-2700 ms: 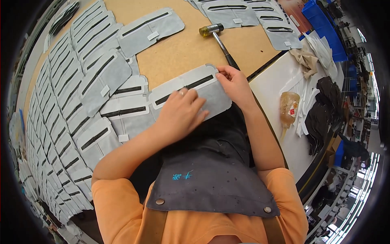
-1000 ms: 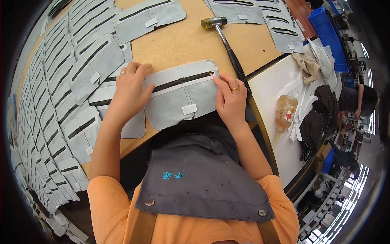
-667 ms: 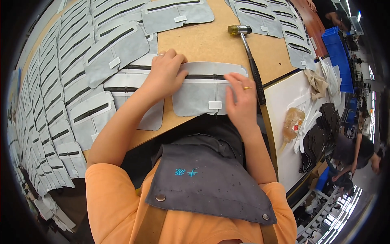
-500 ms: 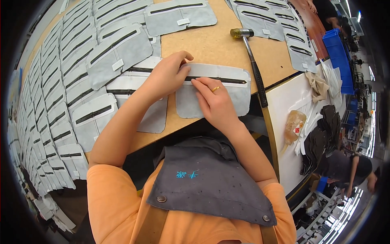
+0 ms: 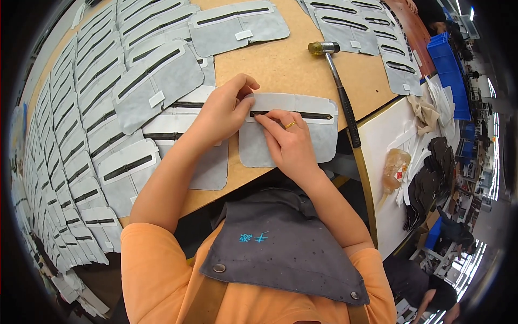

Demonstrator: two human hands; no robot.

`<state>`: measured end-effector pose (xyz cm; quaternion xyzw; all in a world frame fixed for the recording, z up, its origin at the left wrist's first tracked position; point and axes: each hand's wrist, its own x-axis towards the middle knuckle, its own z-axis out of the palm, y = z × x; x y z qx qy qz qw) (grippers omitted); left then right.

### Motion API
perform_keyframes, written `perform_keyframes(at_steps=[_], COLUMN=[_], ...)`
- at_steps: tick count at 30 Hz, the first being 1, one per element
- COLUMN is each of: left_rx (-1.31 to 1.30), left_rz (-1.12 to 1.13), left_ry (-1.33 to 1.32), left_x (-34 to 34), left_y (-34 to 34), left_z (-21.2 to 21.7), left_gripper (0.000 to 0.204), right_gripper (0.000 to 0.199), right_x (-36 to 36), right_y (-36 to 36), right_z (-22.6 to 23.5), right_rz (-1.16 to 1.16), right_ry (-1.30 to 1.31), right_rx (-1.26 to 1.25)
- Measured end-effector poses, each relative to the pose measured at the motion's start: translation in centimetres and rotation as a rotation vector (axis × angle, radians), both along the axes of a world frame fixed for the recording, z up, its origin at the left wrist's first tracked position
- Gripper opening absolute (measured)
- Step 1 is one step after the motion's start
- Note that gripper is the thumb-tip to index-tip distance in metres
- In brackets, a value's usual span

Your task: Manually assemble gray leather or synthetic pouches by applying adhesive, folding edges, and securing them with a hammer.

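Note:
A grey leather-like panel (image 5: 310,143) lies flat at the table's front edge, with a black zipper-like strip (image 5: 310,115) set in a white frame along its upper part. My left hand (image 5: 229,108) is at the panel's upper left corner, fingers curled and thumb against the edge. Fingertips of my right hand (image 5: 291,143) are pinched together on the strip's left end. A gold-coloured ring is on one right finger. Whatever sits between the right fingertips is too small to make out.
Overlapping rows of similar grey panels (image 5: 162,81) cover the table's left side. More panels (image 5: 348,33) lie at the far right. A mallet (image 5: 340,89) rests right of my work. Beyond it are a plastic bottle (image 5: 395,167), dark cut pieces (image 5: 431,178) and a blue crate (image 5: 450,75).
Everything on the table sits slightly lower in the view. My right fingertips have slid a little left along the strip, while my left hand stays at the corner. People in the background have shifted.

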<state>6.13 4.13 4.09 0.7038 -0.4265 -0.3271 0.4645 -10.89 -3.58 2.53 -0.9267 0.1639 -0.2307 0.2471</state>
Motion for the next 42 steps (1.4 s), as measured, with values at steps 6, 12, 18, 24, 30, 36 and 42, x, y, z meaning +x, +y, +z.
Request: perform_keyframes(at_steps=[6,12,18,24,30,36,42], left_rx=[-0.002,-0.174,-0.186,-0.119,-0.101,-0.12,-0.081], left_rz=[-0.03,-0.055,-0.07,-0.061,-0.069,-0.068,-0.072], left_ry=[-0.103,-0.285,-0.41,-0.369,-0.322,-0.351,-0.294], left_x=[0.9,1.0,1.0,1.0,1.2,1.2,1.3], left_y=[-0.3,-0.4,-0.4,-0.4,-0.5,-0.5,-0.6], left_z=[-0.3,-1.7,-2.0,-1.6,-1.6,-1.8,-1.4], left_gripper=[0.019,0.015,0.012,0.011,0.009,0.01,0.01], right_gripper=[0.033,0.038,0.045,0.042,0.04,0.044,0.042], right_x=[0.3,0.4,0.3,0.1,0.4,0.7,0.4], right_y=[0.0,0.1,0.0,0.1,0.2,0.3,-0.1], right_z=[0.4,0.5,0.4,0.0,0.4,0.6,-0.1], right_rz=[-0.007,0.009,0.023,0.02,0.0,0.0,0.039], right_ry=[0.071,0.102,0.163,0.13,0.147,0.202,0.169], right_rx=[0.021,-0.023,-0.194,-0.202,-0.122,-0.21,-0.226])
